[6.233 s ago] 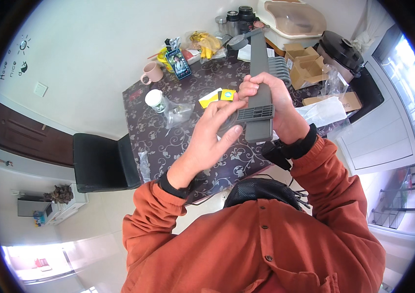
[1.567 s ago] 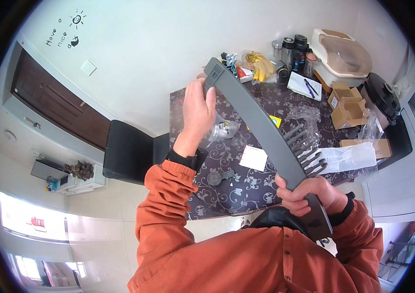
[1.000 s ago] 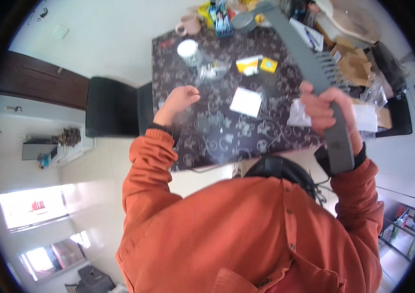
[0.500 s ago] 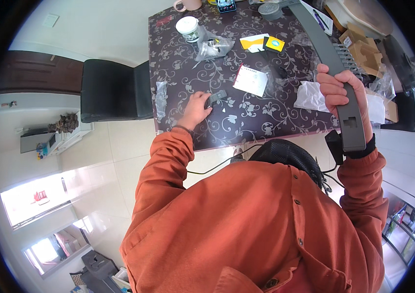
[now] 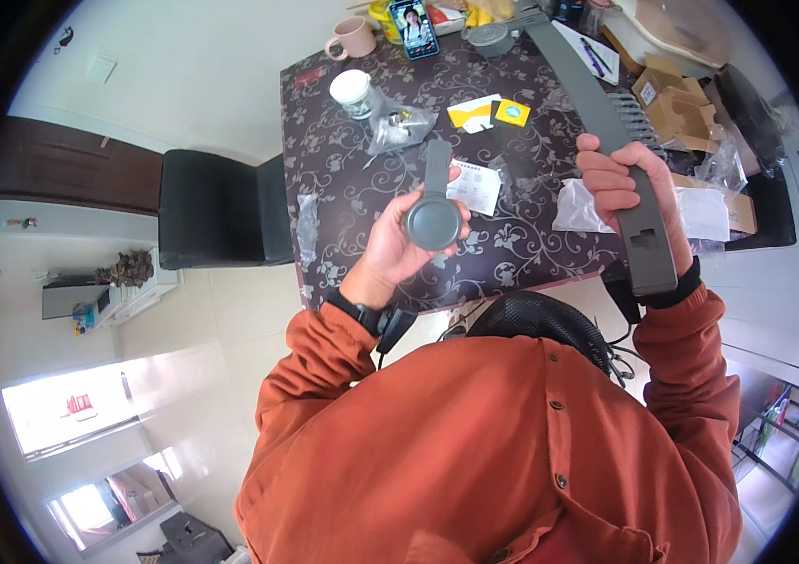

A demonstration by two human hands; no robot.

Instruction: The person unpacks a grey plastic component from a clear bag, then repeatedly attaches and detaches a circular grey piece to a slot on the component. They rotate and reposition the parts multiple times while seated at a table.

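In my left hand [image 5: 388, 246], held palm up above the table's near edge, is a dark grey round disc with a flat tab [image 5: 433, 222]. The disc faces up and its tab points to the far side. My right hand [image 5: 639, 179] is wrapped round a long, flat grey bar [image 5: 651, 252] at the right. A stepped notch is cut near the bar's close end. Its other end reaches up toward the far edge of the table, next to a round grey piece [image 5: 491, 38]. Just beyond the disc lies a white printed sheet [image 5: 477, 191], partly covered by my left fingers.
The patterned dark table [image 5: 522, 254] holds a white tub [image 5: 352, 92], a plastic bag with small parts [image 5: 401, 128] and a yellow packet [image 5: 512, 113]. A phone [image 5: 415, 28] and pink mug [image 5: 352, 39] stand at the back. Cardboard boxes [image 5: 677, 108] crowd the right. A black chair [image 5: 221, 209] is left.
My left hand has lifted the grey disc piece off the table and turned palm up, moving right and nearer. The right hand still grips the bar, which has shifted slightly left.
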